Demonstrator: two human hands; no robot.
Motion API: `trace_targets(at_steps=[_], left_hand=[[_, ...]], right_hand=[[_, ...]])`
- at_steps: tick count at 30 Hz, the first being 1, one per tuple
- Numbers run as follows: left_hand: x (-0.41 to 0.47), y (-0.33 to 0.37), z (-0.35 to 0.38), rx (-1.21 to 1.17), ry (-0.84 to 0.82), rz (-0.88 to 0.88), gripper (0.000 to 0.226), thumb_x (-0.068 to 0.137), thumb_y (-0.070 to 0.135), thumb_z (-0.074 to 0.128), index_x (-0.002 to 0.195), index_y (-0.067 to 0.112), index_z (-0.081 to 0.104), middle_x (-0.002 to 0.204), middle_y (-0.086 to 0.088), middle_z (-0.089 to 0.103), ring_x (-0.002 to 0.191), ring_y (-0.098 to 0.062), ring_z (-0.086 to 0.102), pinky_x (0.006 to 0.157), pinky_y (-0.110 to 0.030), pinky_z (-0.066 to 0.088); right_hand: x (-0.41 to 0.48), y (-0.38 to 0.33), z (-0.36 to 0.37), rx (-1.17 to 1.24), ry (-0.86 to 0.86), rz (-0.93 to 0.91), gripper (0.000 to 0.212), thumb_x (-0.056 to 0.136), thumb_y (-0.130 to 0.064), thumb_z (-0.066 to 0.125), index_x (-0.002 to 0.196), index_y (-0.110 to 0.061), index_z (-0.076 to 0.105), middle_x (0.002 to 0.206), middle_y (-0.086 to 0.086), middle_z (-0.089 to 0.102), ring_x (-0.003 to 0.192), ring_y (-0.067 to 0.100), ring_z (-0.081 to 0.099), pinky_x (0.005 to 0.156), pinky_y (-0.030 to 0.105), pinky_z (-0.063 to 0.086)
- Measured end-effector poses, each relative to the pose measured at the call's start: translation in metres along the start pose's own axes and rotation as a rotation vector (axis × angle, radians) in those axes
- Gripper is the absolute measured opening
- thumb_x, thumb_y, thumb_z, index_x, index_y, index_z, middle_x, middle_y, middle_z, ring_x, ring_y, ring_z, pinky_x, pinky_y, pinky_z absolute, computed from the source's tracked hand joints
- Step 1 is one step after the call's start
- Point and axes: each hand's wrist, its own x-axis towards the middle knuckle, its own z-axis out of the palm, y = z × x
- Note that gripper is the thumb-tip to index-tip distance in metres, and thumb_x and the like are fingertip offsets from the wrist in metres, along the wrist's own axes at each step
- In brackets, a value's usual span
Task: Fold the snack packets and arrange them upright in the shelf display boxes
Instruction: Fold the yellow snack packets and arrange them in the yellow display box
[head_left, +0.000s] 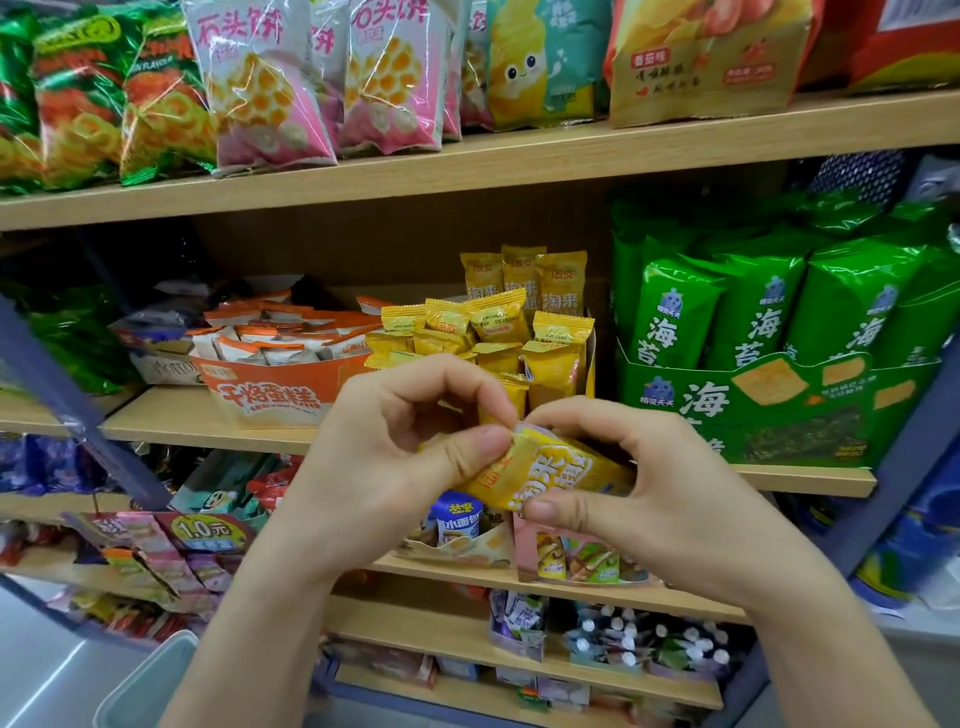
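Note:
A small yellow snack packet (550, 475) is held in front of the middle shelf, tilted. My left hand (395, 452) pinches its upper left corner between thumb and forefinger. My right hand (639, 488) grips its right end, thumb underneath and fingers curled over the top. Just behind my hands stands the yellow display box (589, 358) with several matching yellow packets, some upright at the back, others leaning. To its left an orange display box (280, 389) holds several orange-and-white packets lying in a loose heap.
A green seaweed-snack box (769, 410) stands at the right of the same wooden shelf (208, 431). Large crisp bags (260, 83) fill the shelf above. Lower shelves hold small snack boxes (571, 556). A pale bin (150, 680) sits at the lower left.

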Motion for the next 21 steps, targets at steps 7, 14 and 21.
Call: trace_targets(at_steps=[7, 14, 21], left_hand=[[0.001, 0.001, 0.002, 0.442, 0.013, 0.158, 0.019, 0.082, 0.034, 0.069, 0.098, 0.025, 0.075, 0.095, 0.013, 0.068, 0.093, -0.012, 0.066, 0.073, -0.021, 0.053], [0.001, -0.003, 0.002, 0.533, 0.08, 0.271, 0.015, 0.083, 0.025, 0.069, 0.089, 0.015, 0.078, 0.089, 0.006, 0.069, 0.086, -0.009, 0.066, 0.067, -0.023, 0.053], [-0.003, -0.008, -0.013, 0.59, 0.174, 0.31, 0.013, 0.085, 0.015, 0.065, 0.09, 0.011, 0.076, 0.094, 0.003, 0.069, 0.094, -0.011, 0.065, 0.078, -0.022, 0.053]], right_hand=[[0.002, 0.001, 0.001, -0.184, 0.086, -0.018, 0.036, 0.072, -0.037, 0.083, 0.103, -0.039, 0.064, 0.079, -0.005, 0.072, 0.061, 0.013, 0.069, 0.065, 0.032, 0.055], [0.004, 0.002, 0.004, -0.208, 0.103, -0.044, 0.039, 0.073, -0.04, 0.081, 0.108, -0.041, 0.062, 0.084, -0.009, 0.071, 0.063, 0.015, 0.07, 0.067, 0.033, 0.056], [0.003, 0.005, -0.015, -0.305, -0.013, 0.04, 0.04, 0.078, -0.046, 0.073, 0.116, -0.044, 0.063, 0.092, -0.023, 0.07, 0.086, -0.004, 0.065, 0.077, 0.03, 0.055]])
